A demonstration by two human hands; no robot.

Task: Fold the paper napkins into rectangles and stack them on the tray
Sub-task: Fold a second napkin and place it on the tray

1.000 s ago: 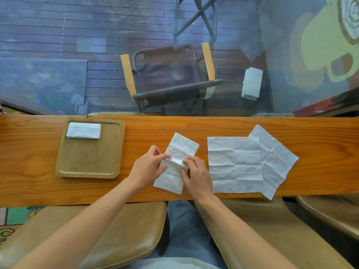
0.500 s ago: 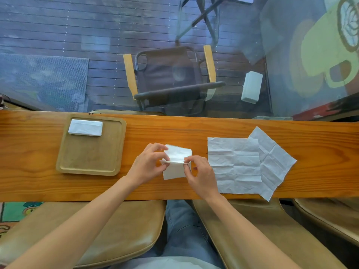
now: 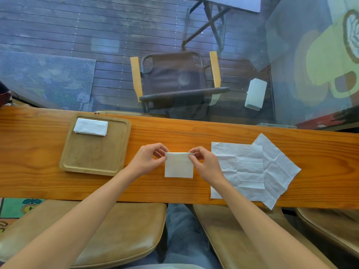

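A white napkin (image 3: 178, 165), folded to a small near-square, lies on the wooden counter (image 3: 194, 133) in front of me. My left hand (image 3: 148, 159) pinches its top left corner and my right hand (image 3: 206, 162) pinches its top right corner, along the folded far edge. A wooden tray (image 3: 93, 158) sits to the left with one folded napkin (image 3: 91, 126) at its far left corner. Two unfolded napkins (image 3: 240, 167) lie overlapping on the counter to the right, the second napkin (image 3: 277, 166) turned diagonally.
The counter runs along a glass window; a chair (image 3: 174, 82) and a white box (image 3: 254, 94) stand outside on the deck. Tan padded stools (image 3: 116, 226) sit below the counter's near edge on both sides of my legs.
The long angled napkin strip has been folded in half toward the far edge and squared to the counter. Both hands moved from its middle to its two top corners.
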